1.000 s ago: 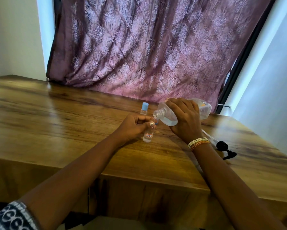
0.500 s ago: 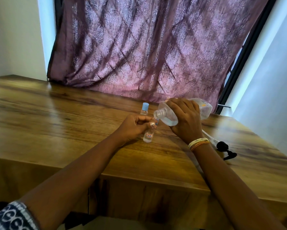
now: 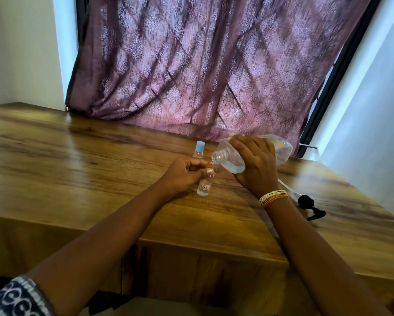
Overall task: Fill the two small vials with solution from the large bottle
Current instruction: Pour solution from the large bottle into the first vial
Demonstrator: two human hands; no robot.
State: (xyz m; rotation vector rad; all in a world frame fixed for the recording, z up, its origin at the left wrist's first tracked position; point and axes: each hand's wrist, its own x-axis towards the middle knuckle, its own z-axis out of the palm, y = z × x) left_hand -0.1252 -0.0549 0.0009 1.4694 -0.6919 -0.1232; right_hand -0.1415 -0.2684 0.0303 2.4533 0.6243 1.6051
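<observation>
Pouring is the step in hand, by the look of the head view, the only one there is. The right hand (image 3: 255,165) is wrapped over the shoulder of the bottle (image 3: 280,149), which is tipped on its side above the table (image 3: 100,174) with its open neck pointing left and down, a shallow pool of clear solution lying in its lower side. The left hand (image 3: 182,176) pinches the neck of a vial (image 3: 204,188) that stands on the table, uncapped, directly under the bottle's mouth; the two openings look close or touching, though I cannot tell which. The vial bears a small label and seems filled most of the way up, yet clear liquid in clear plastic makes the level hard to judge. No stream can be made out.

Just behind the hands a second vial (image 3: 198,151) stands upright with its blue cap (image 3: 200,146) on, so it looks either finished already or not yet begun; its level cannot be read. A black pump head (image 3: 308,202) with its tube lies on the table to the right, near the right wrist.

What remains, I judge, is topping off and capping this vial and settling the second.
</observation>
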